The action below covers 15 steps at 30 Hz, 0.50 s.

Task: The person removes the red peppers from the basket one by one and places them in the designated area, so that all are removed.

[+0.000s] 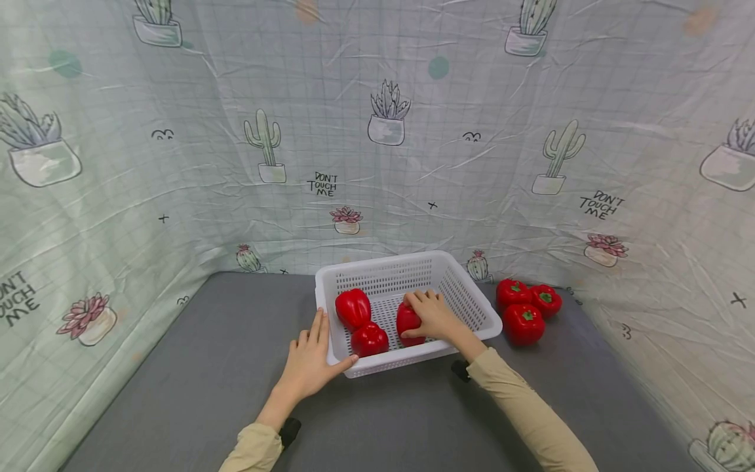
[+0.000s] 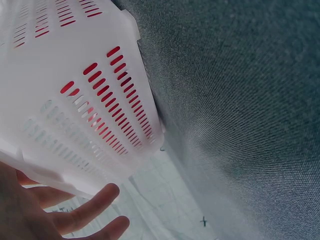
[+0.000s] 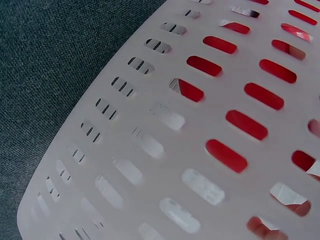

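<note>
A white plastic basket with slotted walls sits on the grey table, tilted slightly in the head view. My left hand rests against its left end, fingers spread along the rim and thumb at the front corner. In the left wrist view those fingers lie fairly straight beside the basket wall. Inside the basket, my right hand grips a red bell pepper from above. Two more red bell peppers, one long and one rounder, lie in the left part. The right wrist view shows mostly the slotted basket wall.
Three red bell peppers with green stems stand close together on the table, just right of the basket. A cactus-print cloth hangs behind and along both sides of the grey table.
</note>
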Each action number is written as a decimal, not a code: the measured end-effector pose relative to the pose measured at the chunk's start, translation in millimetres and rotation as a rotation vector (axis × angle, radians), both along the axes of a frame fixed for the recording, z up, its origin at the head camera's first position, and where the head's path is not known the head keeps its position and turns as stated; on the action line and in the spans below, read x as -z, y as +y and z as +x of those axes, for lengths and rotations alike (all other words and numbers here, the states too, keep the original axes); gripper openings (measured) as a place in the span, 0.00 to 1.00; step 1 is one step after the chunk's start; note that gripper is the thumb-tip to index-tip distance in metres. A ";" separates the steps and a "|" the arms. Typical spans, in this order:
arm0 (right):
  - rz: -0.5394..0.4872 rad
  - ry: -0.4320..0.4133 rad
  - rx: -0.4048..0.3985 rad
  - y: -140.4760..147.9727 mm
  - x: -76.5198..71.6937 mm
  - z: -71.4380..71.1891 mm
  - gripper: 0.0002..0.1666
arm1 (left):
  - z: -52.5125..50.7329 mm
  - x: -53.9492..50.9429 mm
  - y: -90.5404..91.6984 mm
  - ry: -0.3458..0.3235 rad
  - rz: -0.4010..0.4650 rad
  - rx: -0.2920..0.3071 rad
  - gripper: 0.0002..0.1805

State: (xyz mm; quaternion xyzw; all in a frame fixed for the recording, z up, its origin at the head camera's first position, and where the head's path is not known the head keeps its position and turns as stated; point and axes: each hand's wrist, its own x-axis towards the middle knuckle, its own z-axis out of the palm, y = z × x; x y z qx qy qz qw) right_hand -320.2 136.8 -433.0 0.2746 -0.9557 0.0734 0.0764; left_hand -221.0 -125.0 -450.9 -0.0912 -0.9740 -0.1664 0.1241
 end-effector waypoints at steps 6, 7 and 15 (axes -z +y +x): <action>-0.063 -0.031 0.013 1.1 -2.5 -0.7 0.39 | -0.6 0.3 -0.3 0.009 0.005 0.003 0.55; -0.065 -0.033 0.013 1.3 -2.9 -0.9 0.40 | -0.3 0.3 -0.4 0.011 0.006 0.004 0.55; -0.069 -0.018 0.019 5.5 -9.8 -0.2 0.43 | 0.1 1.6 -0.1 0.023 0.010 0.002 0.55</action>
